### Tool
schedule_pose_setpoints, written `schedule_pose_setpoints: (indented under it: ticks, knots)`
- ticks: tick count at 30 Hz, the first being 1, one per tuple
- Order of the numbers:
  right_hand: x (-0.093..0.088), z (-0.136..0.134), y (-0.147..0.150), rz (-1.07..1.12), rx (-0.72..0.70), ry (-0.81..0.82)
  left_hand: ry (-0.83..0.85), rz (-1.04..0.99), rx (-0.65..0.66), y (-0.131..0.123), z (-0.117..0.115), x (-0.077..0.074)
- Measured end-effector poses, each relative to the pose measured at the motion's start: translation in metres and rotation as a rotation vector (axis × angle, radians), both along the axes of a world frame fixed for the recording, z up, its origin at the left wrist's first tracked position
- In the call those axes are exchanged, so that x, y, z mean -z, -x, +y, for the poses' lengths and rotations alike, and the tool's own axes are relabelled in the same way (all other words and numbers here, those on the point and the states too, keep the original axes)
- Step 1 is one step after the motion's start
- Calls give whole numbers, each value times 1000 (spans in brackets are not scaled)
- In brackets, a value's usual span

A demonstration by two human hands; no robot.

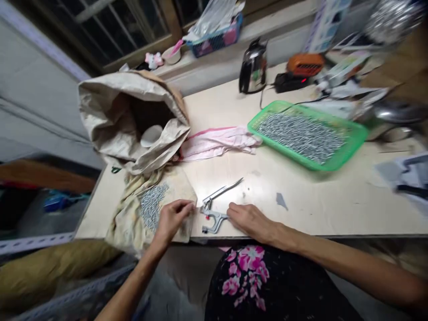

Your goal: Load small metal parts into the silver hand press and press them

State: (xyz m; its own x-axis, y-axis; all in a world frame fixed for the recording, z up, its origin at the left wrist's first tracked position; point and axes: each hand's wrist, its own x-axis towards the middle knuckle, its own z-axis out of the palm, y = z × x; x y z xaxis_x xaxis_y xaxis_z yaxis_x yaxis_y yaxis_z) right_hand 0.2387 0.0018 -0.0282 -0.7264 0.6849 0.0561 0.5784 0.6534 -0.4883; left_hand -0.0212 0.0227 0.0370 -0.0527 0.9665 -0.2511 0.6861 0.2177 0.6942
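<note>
Grey snap-fastener pliers (218,218) lie at the table's front edge, their handles spread apart and their C-shaped jaw toward me. My right hand (249,218) is closed around the end of the lower handle. The fingers of my left hand (174,216) are pinched together just left of the pliers' pivot; whatever they hold is too small to make out. Under and beside my left wrist, a heap of small silvery metal pieces (152,205) lies on a stained yellowish cloth (122,227).
A green basket (359,136) of metal pins stands back right. The big paper sack (100,102) gapes at back left, with a white cup (151,135) inside. Between them lies a pink-white towel (217,143). Behind are a kettle (254,67) and an orange device (305,64).
</note>
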Motion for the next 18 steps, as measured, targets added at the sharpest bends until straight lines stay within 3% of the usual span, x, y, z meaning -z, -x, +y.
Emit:
schedule_pose_setpoints:
  ticks: [3, 6, 12, 18]
  knots:
    - [6, -3, 2, 80, 9, -79, 79, -149, -58, -10, -34, 15]
    - [3, -6, 1, 96, -4, -107, 63, -144, -55, -13, -51, 27]
    - [-4, -5, 4, 48, -20, -170, 78, -81, 3, -13, -48, 36]
    - [-2, -7, 4, 30, -13, -189, 98, 39, 103, -16, -45, 31]
